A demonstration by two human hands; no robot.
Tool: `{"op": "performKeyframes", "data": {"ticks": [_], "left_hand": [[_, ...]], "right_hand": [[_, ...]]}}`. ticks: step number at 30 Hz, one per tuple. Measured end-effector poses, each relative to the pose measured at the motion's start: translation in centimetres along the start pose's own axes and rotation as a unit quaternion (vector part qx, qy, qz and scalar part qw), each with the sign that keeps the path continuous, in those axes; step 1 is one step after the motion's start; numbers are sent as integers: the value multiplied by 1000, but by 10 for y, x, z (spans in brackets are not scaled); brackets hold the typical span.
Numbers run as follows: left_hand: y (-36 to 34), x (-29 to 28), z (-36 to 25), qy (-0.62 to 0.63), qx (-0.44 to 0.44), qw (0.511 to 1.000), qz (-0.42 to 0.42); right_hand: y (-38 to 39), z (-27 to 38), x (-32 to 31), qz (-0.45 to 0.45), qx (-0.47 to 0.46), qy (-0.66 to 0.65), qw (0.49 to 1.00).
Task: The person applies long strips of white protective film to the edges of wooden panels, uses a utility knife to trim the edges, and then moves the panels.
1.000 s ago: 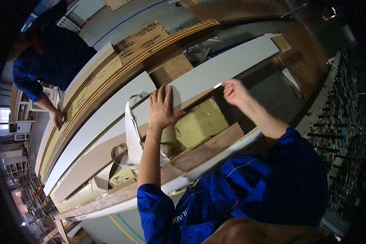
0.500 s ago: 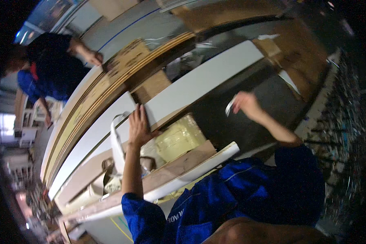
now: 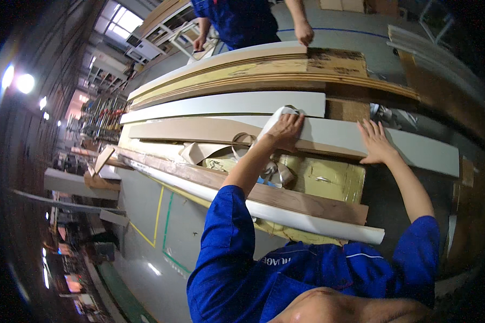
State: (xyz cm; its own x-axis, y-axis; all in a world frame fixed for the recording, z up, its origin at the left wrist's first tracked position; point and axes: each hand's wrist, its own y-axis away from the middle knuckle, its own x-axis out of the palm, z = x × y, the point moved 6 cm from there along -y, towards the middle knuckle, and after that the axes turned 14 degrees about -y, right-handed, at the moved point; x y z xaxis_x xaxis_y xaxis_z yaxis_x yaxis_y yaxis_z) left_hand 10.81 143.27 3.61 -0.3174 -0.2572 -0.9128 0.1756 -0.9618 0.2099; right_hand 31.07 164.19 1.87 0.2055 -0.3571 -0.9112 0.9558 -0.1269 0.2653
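A long board [image 3: 328, 129], white on its face with a bare tan stretch toward the left, lies across the work surface in front of me. My left hand [image 3: 286, 132] rests flat on it, fingers stretched out. A white strip [image 3: 274, 119] with a curled end runs under and beside that hand. Farther right, my right hand [image 3: 377, 142] is spread on the same board near its front edge, with nothing visible in it. Loose peeled strips [image 3: 277, 173] lie tangled just in front of my left hand, on a yellow wrapped block [image 3: 331, 179].
Behind lies another white board [image 3: 226, 105], then stacked yellowish curved panels [image 3: 275, 67]. A brown wooden plank [image 3: 285, 196] and a white rounded strip [image 3: 307, 219] run nearer me. Across the stack stands a co-worker [image 3: 240, 24] in blue, one hand at the far panel.
My view has swung round, levelling the boards. My right hand, which held a small white scrap off the board, now lies spread on the board, scrap no longer visible. My left hand stays on the board.
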Motion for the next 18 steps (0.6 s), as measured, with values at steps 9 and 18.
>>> {"op": "performKeyframes", "data": {"ticks": [9,18], "left_hand": [[41,-23,-5,16,-63,982,-178],[40,-7,-1,48,-22,983,-178]], "right_hand": [[32,30,-11,-206,-97,48,973],[35,48,-18,-238,-105,84,962]]}}
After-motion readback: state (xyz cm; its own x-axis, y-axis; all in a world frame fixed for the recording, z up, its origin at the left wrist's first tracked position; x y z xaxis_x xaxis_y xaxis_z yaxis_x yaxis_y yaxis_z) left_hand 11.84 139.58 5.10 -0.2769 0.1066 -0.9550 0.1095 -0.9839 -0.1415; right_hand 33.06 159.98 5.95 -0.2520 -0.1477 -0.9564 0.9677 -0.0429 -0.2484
